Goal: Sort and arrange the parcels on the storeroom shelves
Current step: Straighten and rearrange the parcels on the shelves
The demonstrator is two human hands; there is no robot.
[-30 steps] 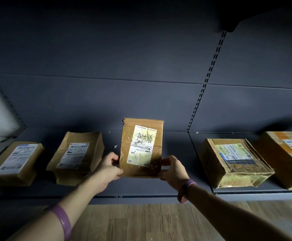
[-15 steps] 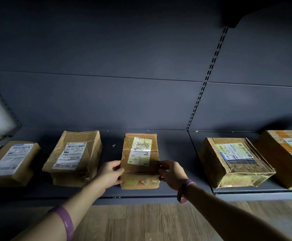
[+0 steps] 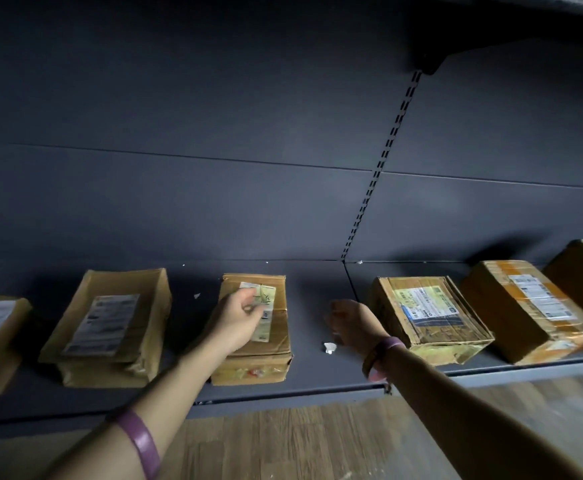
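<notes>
Your left fingers are loosely bent over the label of the middle parcel and grasp nothing. Whether the tips touch the paper or hover just above it cannot be determined. The parcel lies flat on the shelf, label upward, its near end close to the front edge. It is well apart from the left parcel and from the right box.

Assessment: the step in hand appears to be settling this parcel into the row.
- Press with flat fingers on the cardboard rather than on the label, whose far portion looks creased.
- Square the near end with its neighbours and keep the gaps on both sides even.
- Leave the label face up and readable.
- A small white scrap lies on the bare shelf just right of the parcel. Do not slide the parcel over it.

Pose:
- Your left hand reaches in from the near left, palm down, with the forearm crossing the parcel's near-left corner.
- Your right hand hangs over the bare shelf between the parcel and the right box, touching neither.
- The back of the right hand faces you and its fingers are loose and partly hidden. Nothing shows in them.
</notes>
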